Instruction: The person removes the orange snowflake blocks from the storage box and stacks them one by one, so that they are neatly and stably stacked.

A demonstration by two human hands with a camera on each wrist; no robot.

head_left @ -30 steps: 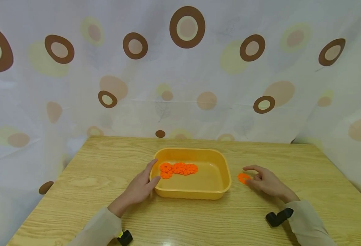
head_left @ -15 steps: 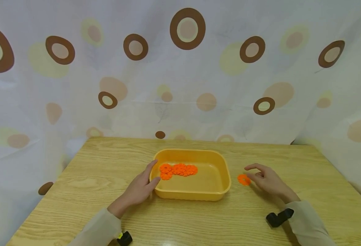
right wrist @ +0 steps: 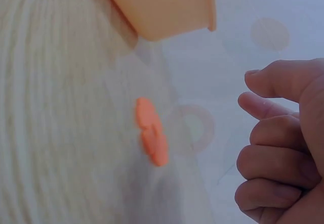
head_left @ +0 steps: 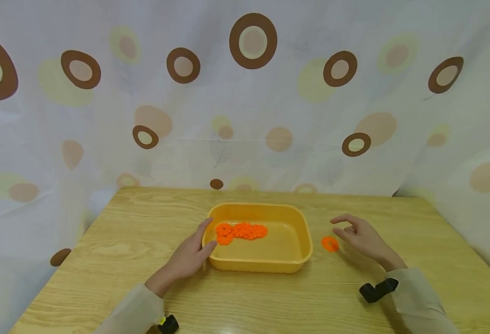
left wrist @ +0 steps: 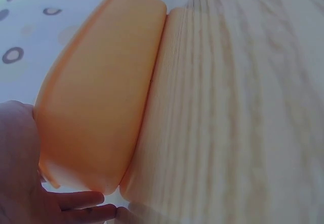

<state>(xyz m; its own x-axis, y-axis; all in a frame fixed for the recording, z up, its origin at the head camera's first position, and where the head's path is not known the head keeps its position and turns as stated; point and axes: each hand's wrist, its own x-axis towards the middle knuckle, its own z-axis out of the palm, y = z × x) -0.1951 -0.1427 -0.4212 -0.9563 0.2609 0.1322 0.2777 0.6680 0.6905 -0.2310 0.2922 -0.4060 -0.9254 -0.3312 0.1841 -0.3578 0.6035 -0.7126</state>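
Note:
My left hand (head_left: 188,258) grips the left rim of a yellow plastic basin (head_left: 257,266), thumb over the edge. Several orange flower-shaped discs (head_left: 249,230) lie in the basin, mostly overlapping in its left half. To the right of the basin, one more orange notched disc (head_left: 330,244) lies on the table. Just above and right of that disc hovers my right hand (head_left: 363,239), holding nothing. In the right wrist view, thumb and forefinger stand apart while the other fingers are curled, and the orange disc (right wrist: 151,132) rests apart from them.
The wood-grain table (head_left: 253,301) reaches back to a pale curtain (head_left: 245,106) with brown and beige spots. Each wrist carries a black camera; the right one (head_left: 378,291) sits low over the table.
My right hand has let go of the orange disc and lifted up slightly away from it. The disc now lies flat on the table. My left hand stays at the basin.

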